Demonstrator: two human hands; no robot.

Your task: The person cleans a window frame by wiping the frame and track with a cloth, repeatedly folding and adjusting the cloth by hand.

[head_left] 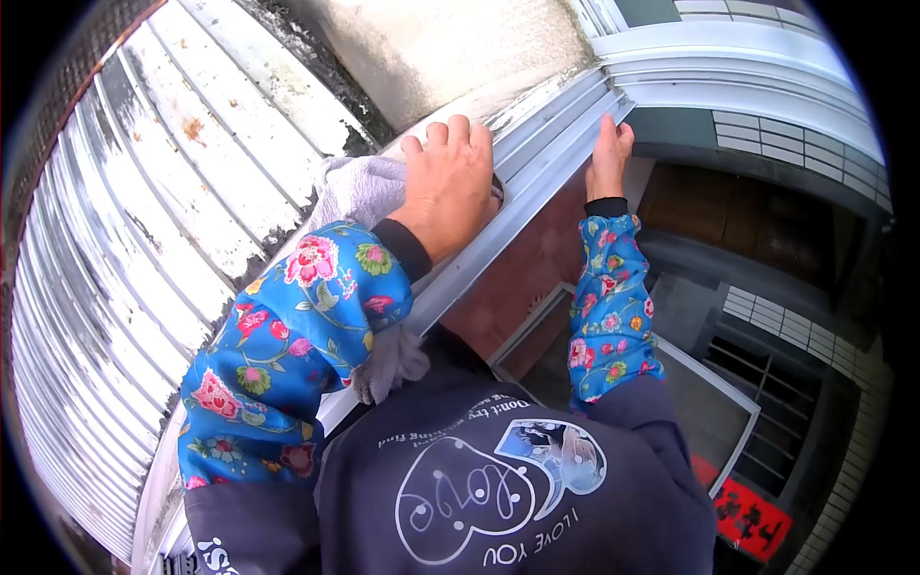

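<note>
My left hand [446,187] is closed over the sill, knuckles up and fingers bent. A small dark object shows at the edge of its palm; most of it is hidden, so I cannot tell what it is. Beside the wrist a pale grey cloth [356,187] lies bunched on the outer ledge. My right hand [609,158] is at the inner side of the metal window track [551,158], fingers stretched upward and thumb apart. Whether it touches the track is unclear. A second greyish cloth [395,362] sits bunched under the left forearm, against my body.
Outside, to the left, is a corrugated metal roof [182,163] with peeling white paint. A stained concrete ledge [460,48] adjoins the track. Indoors, far below, are a framed panel [704,402], a dark rack [762,393] and a red sign [752,517].
</note>
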